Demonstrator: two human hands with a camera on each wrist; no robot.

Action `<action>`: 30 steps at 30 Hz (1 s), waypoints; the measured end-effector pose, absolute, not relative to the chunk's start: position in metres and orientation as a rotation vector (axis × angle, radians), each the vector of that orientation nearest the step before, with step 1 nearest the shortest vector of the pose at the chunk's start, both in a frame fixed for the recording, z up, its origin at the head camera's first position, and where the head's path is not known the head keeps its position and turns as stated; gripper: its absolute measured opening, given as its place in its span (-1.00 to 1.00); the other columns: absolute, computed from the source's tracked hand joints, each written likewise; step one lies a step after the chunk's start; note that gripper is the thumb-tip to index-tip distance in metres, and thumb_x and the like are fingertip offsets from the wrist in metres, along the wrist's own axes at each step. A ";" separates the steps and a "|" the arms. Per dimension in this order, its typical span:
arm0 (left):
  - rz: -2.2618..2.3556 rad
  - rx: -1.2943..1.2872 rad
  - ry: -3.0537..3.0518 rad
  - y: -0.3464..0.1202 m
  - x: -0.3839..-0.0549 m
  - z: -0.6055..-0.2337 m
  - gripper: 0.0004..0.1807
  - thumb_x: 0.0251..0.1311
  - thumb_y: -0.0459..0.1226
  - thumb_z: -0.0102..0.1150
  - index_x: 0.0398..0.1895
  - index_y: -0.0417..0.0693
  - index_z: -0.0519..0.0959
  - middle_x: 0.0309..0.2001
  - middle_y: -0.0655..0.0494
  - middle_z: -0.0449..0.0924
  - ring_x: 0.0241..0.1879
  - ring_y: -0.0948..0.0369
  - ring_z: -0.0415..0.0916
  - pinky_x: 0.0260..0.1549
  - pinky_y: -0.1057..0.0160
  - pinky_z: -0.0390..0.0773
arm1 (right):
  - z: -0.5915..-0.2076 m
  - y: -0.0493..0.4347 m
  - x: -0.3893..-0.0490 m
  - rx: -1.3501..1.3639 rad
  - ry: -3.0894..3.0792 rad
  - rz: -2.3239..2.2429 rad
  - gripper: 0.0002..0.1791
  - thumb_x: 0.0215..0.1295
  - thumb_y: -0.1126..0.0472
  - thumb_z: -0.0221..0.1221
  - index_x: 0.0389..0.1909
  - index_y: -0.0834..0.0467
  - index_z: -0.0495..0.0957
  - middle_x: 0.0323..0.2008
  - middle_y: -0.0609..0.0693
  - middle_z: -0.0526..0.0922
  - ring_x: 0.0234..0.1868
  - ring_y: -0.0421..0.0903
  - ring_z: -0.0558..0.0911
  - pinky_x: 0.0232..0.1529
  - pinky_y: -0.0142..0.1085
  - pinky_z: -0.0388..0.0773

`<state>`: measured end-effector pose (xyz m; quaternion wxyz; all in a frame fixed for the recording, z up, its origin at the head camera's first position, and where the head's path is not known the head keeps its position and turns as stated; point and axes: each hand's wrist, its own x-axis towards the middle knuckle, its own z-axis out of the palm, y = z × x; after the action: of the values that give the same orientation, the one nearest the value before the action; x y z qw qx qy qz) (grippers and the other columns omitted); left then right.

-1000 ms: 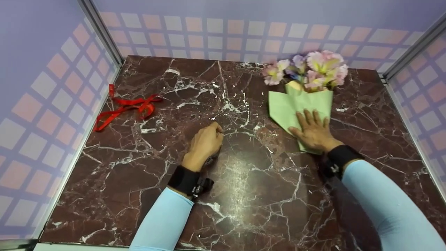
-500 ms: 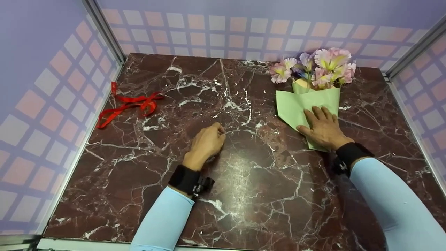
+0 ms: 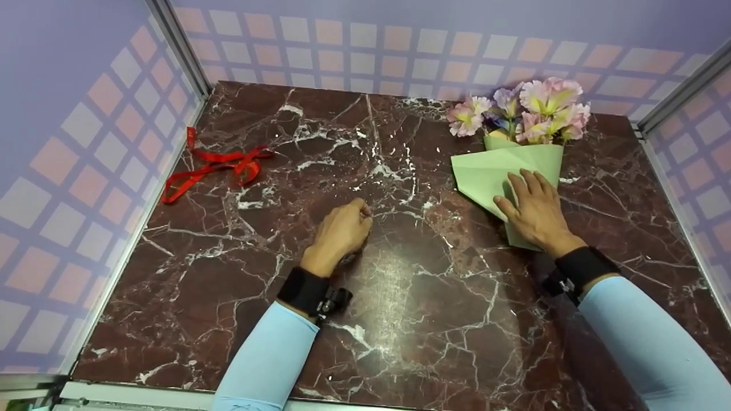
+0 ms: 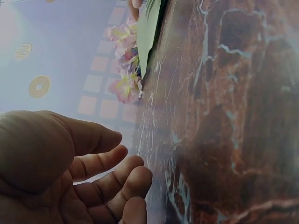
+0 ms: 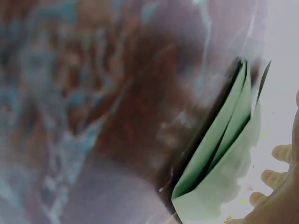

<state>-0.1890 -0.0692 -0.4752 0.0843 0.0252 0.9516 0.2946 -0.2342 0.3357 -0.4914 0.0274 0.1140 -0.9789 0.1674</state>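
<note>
A bouquet of pink and lilac flowers [image 3: 551,103] lies at the back right, wrapped in light green paper [image 3: 485,171]. My right hand [image 3: 537,217] lies over the paper's lower part, fingers extended and pointing toward the blooms. From the right wrist, the folded layers of the green paper [image 5: 224,154] show beside the fingers [image 5: 280,154]. Near the middle of the table, my left hand [image 3: 341,228] idles with loosely curled fingers. In the left wrist view nothing is between that hand's thumb and fingers [image 4: 135,182].
A crumpled red ribbon [image 3: 217,165] lies at the table's left side. Brown marbled stone covers the tabletop [image 3: 422,319]. Purple panels with pink and white squares [image 3: 365,51] stand along the back and both sides.
The bouquet and my right hand over it have shifted slightly right in the head view. The camera view has tilted a little too. My left hand stays nearly where it was.
</note>
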 end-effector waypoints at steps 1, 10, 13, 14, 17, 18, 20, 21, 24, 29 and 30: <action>0.881 0.073 2.839 -0.069 -0.189 -0.475 -0.77 0.51 -0.12 0.14 0.13 0.15 0.61 0.00 0.07 0.76 -0.05 -0.02 0.71 -0.01 -0.07 0.69 | -0.490 0.336 -0.233 0.351 -2.997 0.527 -0.16 0.64 -0.28 -0.09 0.61 0.26 0.16 0.60 0.43 0.08 0.60 0.50 -0.01 0.53 0.47 -0.12; 0.877 0.006 2.788 -0.103 -0.210 -0.474 -0.70 0.55 -0.14 0.08 0.23 0.07 0.58 -0.07 0.00 0.73 -0.27 0.06 0.64 -0.19 0.02 0.69 | -0.484 0.316 -0.213 0.315 -2.602 0.736 -0.51 0.55 0.13 0.19 0.28 0.42 0.49 0.28 0.45 0.48 0.30 0.45 0.39 0.32 0.32 0.32; 0.829 -0.103 2.819 -0.138 -0.227 -0.472 -0.68 0.55 -0.15 0.06 0.25 0.02 0.56 -0.04 -0.08 0.71 -0.20 -0.02 0.65 -0.13 -0.05 0.68 | -0.484 0.301 -0.204 0.371 -2.516 0.757 -0.59 0.48 0.21 0.27 0.18 0.41 0.54 0.18 0.42 0.55 0.20 0.40 0.45 0.21 0.25 0.41; 0.803 -0.140 2.853 -0.150 -0.233 -0.470 -0.68 0.54 -0.17 0.05 0.25 -0.01 0.56 0.00 -0.11 0.70 -0.15 -0.06 0.66 -0.09 -0.09 0.68 | -0.485 0.296 -0.201 0.393 -2.494 0.758 -0.61 0.46 0.22 0.29 0.15 0.40 0.56 0.15 0.41 0.56 0.17 0.40 0.47 0.18 0.23 0.43; 0.729 -0.280 2.953 -0.186 -0.246 -0.465 -0.66 0.50 -0.21 0.02 0.22 -0.09 0.57 0.13 -0.24 0.63 0.06 -0.21 0.60 0.06 -0.23 0.61 | -0.487 0.281 -0.195 0.461 -2.435 0.763 -0.67 0.39 0.27 0.33 0.06 0.38 0.59 0.06 0.37 0.60 0.07 0.37 0.51 0.10 0.17 0.47; 0.714 -0.325 2.985 -0.197 -0.250 -0.464 -0.65 0.48 -0.24 0.00 0.22 -0.13 0.57 0.18 -0.31 0.58 0.12 -0.28 0.55 0.11 -0.27 0.58 | -0.487 0.276 -0.193 0.486 -2.424 0.765 -0.69 0.38 0.29 0.34 0.03 0.37 0.60 0.04 0.36 0.61 0.05 0.36 0.52 0.08 0.16 0.49; 0.702 -0.433 3.019 -0.215 -0.254 -0.462 -0.60 0.47 -0.24 -0.04 0.27 -0.21 0.52 0.26 -0.42 0.47 0.22 -0.37 0.43 0.18 -0.34 0.52 | -0.489 0.266 -0.191 0.523 -2.413 0.768 -0.73 0.36 0.31 0.35 -0.01 0.37 0.62 0.00 0.33 0.63 0.03 0.34 0.54 0.06 0.14 0.51; 0.702 -0.488 3.021 -0.222 -0.256 -0.461 -0.56 0.49 -0.22 -0.06 0.31 -0.25 0.47 0.29 -0.47 0.41 0.25 -0.40 0.37 0.21 -0.36 0.49 | -0.489 0.261 -0.190 0.537 -2.417 0.772 -0.75 0.37 0.30 0.34 -0.03 0.36 0.63 -0.01 0.32 0.63 0.02 0.33 0.54 0.06 0.13 0.52; 0.717 -0.621 2.992 -0.238 -0.260 -0.463 -0.46 0.55 -0.16 -0.12 0.39 -0.38 0.30 0.33 -0.55 0.30 0.30 -0.44 0.28 0.26 -0.39 0.44 | -0.490 0.247 -0.188 0.569 -2.452 0.789 -0.78 0.39 0.30 0.32 -0.05 0.34 0.64 -0.02 0.29 0.64 0.05 0.29 0.57 0.12 0.12 0.55; 0.667 -0.686 2.919 -0.254 -0.267 -0.469 -0.40 0.54 -0.18 -0.12 0.42 -0.50 0.19 0.33 -0.60 0.30 0.32 -0.47 0.28 0.30 -0.34 0.43 | -0.487 0.231 -0.186 0.595 -2.534 0.873 -0.76 0.41 0.30 0.31 0.00 0.36 0.66 0.00 0.26 0.64 -0.03 0.18 0.67 0.06 0.04 0.68; 0.648 -0.684 2.913 -0.255 -0.268 -0.470 -0.41 0.52 -0.20 -0.11 0.41 -0.51 0.22 0.33 -0.60 0.31 0.31 -0.47 0.29 0.30 -0.33 0.43 | -0.486 0.228 -0.186 0.601 -2.551 0.897 -0.76 0.42 0.30 0.31 0.01 0.36 0.67 -0.01 0.25 0.65 -0.07 0.15 0.69 0.02 0.01 0.71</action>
<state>-0.2677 -0.2553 -0.4703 0.0398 -0.2232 0.9507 0.2116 -0.1855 0.2282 -0.4856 0.1848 0.2132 -0.9051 0.3182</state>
